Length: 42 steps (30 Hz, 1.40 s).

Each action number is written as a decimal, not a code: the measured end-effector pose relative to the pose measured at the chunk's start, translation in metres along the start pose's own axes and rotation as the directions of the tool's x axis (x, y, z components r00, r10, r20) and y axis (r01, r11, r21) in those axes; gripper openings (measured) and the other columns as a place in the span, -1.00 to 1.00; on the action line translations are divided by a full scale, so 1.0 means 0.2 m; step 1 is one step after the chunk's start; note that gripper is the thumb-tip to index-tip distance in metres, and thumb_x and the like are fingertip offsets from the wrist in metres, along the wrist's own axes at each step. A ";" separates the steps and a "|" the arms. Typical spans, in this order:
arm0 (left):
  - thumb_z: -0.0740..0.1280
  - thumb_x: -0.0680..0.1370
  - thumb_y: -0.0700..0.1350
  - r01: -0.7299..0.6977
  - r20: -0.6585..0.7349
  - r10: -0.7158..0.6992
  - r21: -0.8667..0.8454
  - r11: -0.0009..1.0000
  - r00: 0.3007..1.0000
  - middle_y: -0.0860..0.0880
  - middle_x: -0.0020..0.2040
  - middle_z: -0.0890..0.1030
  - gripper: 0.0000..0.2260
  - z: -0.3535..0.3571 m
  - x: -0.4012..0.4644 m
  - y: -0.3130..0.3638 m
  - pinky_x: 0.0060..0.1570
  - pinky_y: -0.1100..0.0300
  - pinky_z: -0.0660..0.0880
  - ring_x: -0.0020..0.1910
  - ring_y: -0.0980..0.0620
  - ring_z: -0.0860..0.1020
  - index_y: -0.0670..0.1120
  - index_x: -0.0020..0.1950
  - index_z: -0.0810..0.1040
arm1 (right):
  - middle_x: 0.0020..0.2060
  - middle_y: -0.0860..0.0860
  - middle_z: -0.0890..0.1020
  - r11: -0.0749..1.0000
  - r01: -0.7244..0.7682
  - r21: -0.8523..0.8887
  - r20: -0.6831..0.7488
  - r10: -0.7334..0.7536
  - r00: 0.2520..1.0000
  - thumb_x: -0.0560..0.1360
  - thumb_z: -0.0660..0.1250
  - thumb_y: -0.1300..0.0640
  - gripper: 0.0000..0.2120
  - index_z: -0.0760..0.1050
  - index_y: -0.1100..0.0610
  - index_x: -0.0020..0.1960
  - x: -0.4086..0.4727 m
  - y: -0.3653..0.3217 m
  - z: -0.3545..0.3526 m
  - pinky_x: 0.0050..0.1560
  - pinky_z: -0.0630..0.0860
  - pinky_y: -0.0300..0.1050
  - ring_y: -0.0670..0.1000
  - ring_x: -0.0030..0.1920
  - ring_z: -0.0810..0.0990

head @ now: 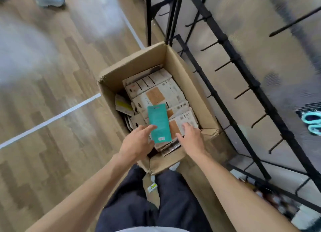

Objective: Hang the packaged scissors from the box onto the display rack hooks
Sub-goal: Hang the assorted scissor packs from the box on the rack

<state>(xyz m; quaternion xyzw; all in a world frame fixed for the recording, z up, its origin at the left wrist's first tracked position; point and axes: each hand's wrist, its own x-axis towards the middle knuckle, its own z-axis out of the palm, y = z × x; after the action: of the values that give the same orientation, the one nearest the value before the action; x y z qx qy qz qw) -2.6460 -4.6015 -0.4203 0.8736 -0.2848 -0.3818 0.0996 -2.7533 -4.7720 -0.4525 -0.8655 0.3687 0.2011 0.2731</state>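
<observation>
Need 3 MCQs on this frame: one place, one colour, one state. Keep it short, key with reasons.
1. Where does the teal package lie?
A. On the stacked white packages in the cardboard box
B. On the floor
C. On a rack hook

2. What colour are the display rack hooks?
A. White
B. Black
C. Red

3. How is the left hand?
A. Closed in a fist
B. Fingers extended, touching the teal package
C. Gripping a hook

Key: 1 A, it sits on top of the stack inside the box. 2 B, the hooks and frame are black. 3 B, straight fingers reach its edge; the right hand rests open on a white package.
</observation>
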 end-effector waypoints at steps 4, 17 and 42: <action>0.32 0.55 0.03 0.002 0.120 -0.013 0.091 0.996 0.993 -0.10 0.25 0.49 -0.46 0.17 0.29 0.04 0.07 -0.02 0.57 0.11 -0.14 0.58 0.23 0.50 0.26 | 0.11 0.10 0.61 1.000 -0.012 0.002 0.037 0.012 0.999 0.56 0.39 0.08 -0.67 0.45 0.12 0.28 0.05 0.07 0.07 0.11 0.57 0.07 0.13 0.16 0.56; 0.19 0.63 -0.18 0.037 -0.020 -0.037 0.010 0.999 0.999 -0.19 0.18 0.41 -0.66 0.23 0.41 0.07 -0.28 -0.06 0.47 -0.18 -0.29 0.58 -0.03 0.38 0.20 | 0.17 0.08 0.57 0.972 0.037 -0.233 0.121 -0.009 0.993 0.51 0.41 0.20 -0.62 0.39 0.09 0.29 0.20 0.11 0.15 0.13 0.59 0.04 0.10 0.12 0.58; 0.23 0.65 -0.19 0.130 -0.317 -0.420 -0.647 0.752 0.850 0.03 0.01 0.55 -0.92 -0.25 0.11 -0.21 -0.37 0.22 0.56 -0.07 0.01 0.57 -0.03 0.03 0.47 | -0.10 -0.16 0.60 0.921 0.088 0.380 -0.207 -0.008 0.978 0.65 0.23 0.06 -0.89 0.46 -0.02 0.17 0.04 -0.18 -0.20 -0.23 0.51 -0.36 -0.23 -0.11 0.58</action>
<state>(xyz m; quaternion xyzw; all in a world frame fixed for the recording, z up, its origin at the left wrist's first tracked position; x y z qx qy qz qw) -2.5800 -4.5808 -0.4157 0.8914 0.0179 -0.2534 0.3754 -2.7152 -4.7795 -0.4141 -0.8191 0.4056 0.0288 0.4045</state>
